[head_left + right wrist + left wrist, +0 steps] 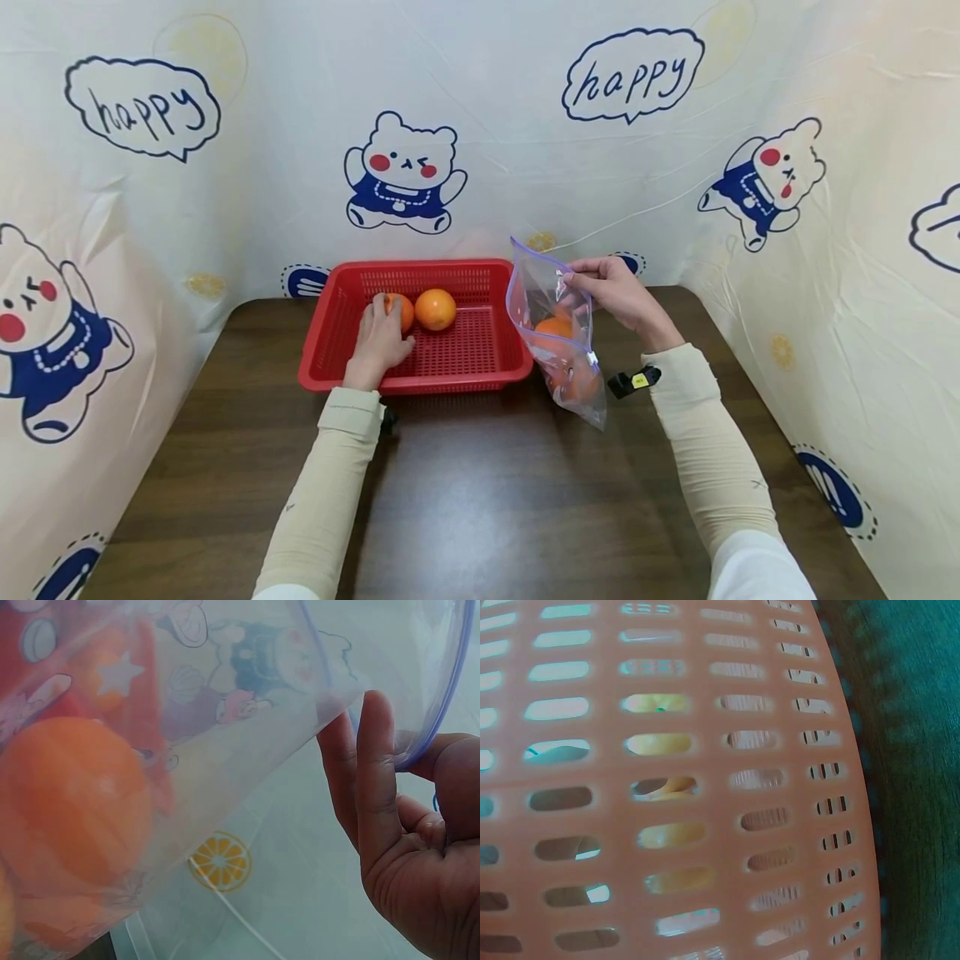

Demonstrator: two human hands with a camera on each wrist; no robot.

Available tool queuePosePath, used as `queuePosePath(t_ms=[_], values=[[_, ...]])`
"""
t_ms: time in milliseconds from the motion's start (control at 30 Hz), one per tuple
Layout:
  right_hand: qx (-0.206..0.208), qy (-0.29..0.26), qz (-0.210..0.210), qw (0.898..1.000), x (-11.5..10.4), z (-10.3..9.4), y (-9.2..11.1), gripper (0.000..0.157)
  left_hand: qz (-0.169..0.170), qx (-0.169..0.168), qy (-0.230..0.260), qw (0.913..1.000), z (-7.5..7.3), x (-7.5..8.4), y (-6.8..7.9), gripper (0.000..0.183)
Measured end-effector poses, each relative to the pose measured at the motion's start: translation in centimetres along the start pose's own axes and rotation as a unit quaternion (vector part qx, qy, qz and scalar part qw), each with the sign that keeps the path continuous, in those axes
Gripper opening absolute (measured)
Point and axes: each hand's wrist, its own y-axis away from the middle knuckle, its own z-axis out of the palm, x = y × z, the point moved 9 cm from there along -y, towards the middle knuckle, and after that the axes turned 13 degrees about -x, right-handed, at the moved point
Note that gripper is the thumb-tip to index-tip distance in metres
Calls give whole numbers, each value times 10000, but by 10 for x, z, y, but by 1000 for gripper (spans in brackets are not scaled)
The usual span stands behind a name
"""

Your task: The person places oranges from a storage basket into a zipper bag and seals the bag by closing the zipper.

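Observation:
Inside the red plastic basket [420,385], my left hand [377,337] grips an orange [406,312], its fingers over the fruit's left side and its thumb spread to the right. A second orange [436,310] lies right beside that one. At the basket's right side hangs a clear zip bag [536,287] with a purple-edged mouth and several oranges [75,802] inside. My right hand [611,292] pinches the bag's rim at the upper right, and the mouth stands open. In the left wrist view the basket's slotted wall [712,810] hides most of the left hand.
Basket and bag are near the back of a dark wooden table [465,500]. A white printed cloth [495,167] with bears and "happy" bubbles hangs behind and along both sides. The bag rests close against the basket's right wall.

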Motion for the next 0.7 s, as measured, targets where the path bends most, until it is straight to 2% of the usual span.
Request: queuePosePath(t_ms=[267,567,700], values=[[3,37,-66,10000,-1,0,2,35,-14,-120,226,9997,3,-2,-3,75],[2,-53,-88,9999,-1,0,3,35,-5,123,277,9995,-1,-1,0,68],[8,-59,-94,9999,-2,0,4,35,74,105,309,9994,0,0,-2,63]])
